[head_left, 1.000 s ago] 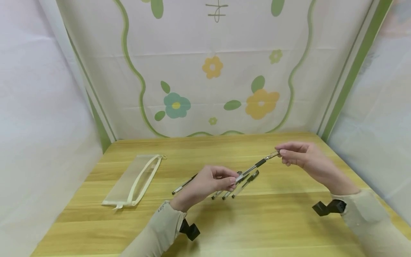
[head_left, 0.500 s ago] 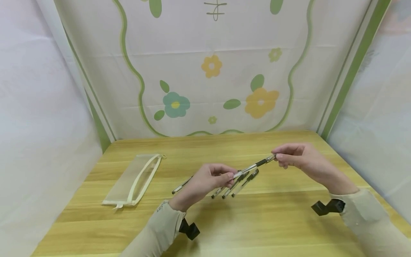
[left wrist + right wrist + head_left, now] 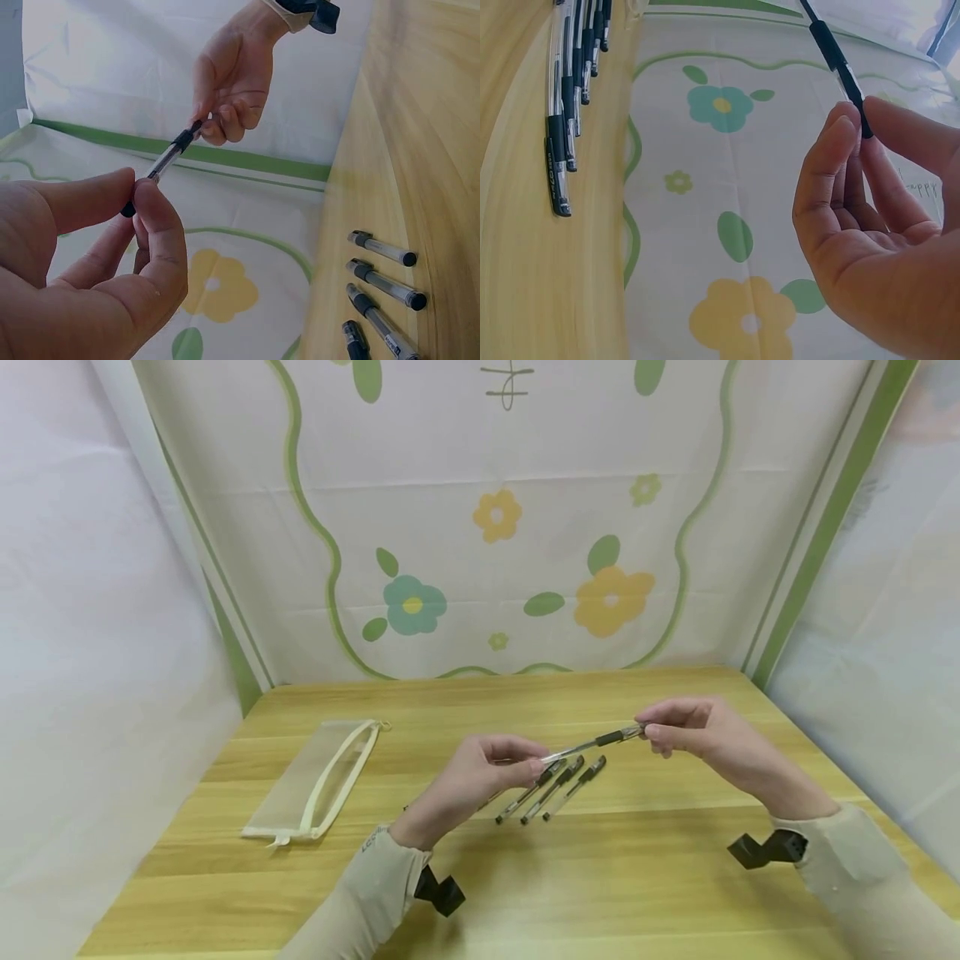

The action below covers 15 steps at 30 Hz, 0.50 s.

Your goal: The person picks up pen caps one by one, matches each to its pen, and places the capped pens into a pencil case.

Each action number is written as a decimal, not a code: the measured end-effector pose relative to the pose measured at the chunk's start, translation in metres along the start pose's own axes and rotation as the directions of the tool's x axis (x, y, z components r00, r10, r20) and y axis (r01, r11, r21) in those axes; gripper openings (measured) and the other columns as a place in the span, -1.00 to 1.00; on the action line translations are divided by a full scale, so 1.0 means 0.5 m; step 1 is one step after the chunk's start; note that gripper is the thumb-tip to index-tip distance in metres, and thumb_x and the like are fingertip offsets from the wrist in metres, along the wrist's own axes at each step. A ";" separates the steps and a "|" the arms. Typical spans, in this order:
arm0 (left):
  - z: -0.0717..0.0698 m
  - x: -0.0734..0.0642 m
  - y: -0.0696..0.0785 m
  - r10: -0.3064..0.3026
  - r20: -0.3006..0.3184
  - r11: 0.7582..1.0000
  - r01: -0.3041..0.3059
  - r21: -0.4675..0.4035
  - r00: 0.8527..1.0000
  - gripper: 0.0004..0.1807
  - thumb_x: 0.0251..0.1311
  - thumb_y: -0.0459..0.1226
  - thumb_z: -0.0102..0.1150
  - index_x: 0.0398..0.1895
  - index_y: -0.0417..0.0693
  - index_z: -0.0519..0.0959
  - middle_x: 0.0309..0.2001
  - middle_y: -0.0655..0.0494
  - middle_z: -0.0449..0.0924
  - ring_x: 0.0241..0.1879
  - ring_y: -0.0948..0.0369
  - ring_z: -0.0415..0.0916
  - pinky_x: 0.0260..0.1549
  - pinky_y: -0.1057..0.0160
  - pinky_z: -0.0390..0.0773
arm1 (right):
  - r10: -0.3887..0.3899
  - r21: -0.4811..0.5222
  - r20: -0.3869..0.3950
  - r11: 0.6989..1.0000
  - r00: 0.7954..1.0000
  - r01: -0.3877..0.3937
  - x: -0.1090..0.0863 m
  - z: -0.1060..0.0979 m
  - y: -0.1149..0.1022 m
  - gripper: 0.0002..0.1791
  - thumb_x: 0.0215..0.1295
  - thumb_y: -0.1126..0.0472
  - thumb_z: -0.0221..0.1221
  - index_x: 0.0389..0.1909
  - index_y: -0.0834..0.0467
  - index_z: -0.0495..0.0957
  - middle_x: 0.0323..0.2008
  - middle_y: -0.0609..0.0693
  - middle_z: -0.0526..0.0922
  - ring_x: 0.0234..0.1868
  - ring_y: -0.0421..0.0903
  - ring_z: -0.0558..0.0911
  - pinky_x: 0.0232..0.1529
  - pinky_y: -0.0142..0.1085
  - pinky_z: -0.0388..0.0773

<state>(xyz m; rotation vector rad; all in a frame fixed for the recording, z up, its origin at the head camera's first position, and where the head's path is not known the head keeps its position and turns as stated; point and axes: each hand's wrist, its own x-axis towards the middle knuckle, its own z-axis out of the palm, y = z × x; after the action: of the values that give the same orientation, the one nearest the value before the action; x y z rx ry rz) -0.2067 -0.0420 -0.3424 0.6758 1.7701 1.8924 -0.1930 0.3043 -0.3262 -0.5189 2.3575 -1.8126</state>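
A clear gel pen with a black grip (image 3: 609, 738) is held above the table between my two hands, slanting up to the right. My left hand (image 3: 471, 787) pinches its rear end between thumb and forefinger. At the other end, my right hand (image 3: 723, 747) pinches the dark tip part, which the fingers partly cover. The right wrist view shows this pen (image 3: 829, 46) running up and away from the right fingertips. Below, several similar pens (image 3: 553, 793) lie in a slanted row on the table; my left hand hides some of them in the head view.
A pale mesh zip pouch (image 3: 288, 789) lies flat at the table's left, its mouth gaping to the right. The wooden table (image 3: 600, 885) ends at a flower-printed cloth (image 3: 555, 527) behind. Cloth walls also rise on both sides.
My right hand has come slightly left and down, closer to my left hand. The pen now tilts less steeply. The left hand has risen a little; the pouch stays put.
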 end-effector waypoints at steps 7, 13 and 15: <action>0.003 0.001 -0.004 -0.008 -0.038 1.000 0.008 0.005 0.999 -0.80 0.28 -0.32 0.27 -0.07 -0.17 0.69 -0.16 -0.10 0.67 -0.18 0.07 0.62 -0.01 -0.05 0.55 | -0.035 0.020 0.007 0.999 0.999 0.035 -0.002 0.001 -0.004 -0.71 0.41 0.37 0.15 0.06 0.44 0.53 -0.31 0.12 0.65 -0.35 -0.02 0.58 -0.19 -0.21 0.58; 0.002 0.003 -0.004 -0.013 -0.047 1.000 0.013 0.002 0.999 -0.82 0.31 -0.30 0.26 -0.09 -0.16 0.71 -0.23 -0.14 0.66 -0.22 -0.02 0.57 -0.07 -0.02 0.58 | -0.024 -0.001 0.007 1.000 1.000 0.024 -0.004 0.000 -0.006 -0.72 0.41 0.34 0.16 0.04 0.42 0.55 -0.31 0.09 0.66 -0.33 0.04 0.58 -0.17 -0.23 0.57; 0.003 0.003 -0.004 -0.012 -0.051 1.000 0.012 0.004 0.999 -0.81 0.31 -0.28 0.26 -0.09 -0.17 0.71 -0.25 -0.13 0.66 -0.26 0.02 0.56 -0.12 0.03 0.60 | -0.028 -0.011 0.005 1.000 1.000 0.028 -0.004 0.000 -0.007 -0.73 0.41 0.35 0.16 0.04 0.41 0.56 -0.31 0.09 0.66 -0.34 0.02 0.58 -0.17 -0.23 0.57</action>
<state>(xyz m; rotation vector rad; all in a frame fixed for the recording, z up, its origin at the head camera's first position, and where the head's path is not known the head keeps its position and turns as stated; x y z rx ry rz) -0.2071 -0.0398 -0.3441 0.6226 1.8060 1.9141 -0.1903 0.3044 -0.3230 -0.5605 2.3697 -1.8089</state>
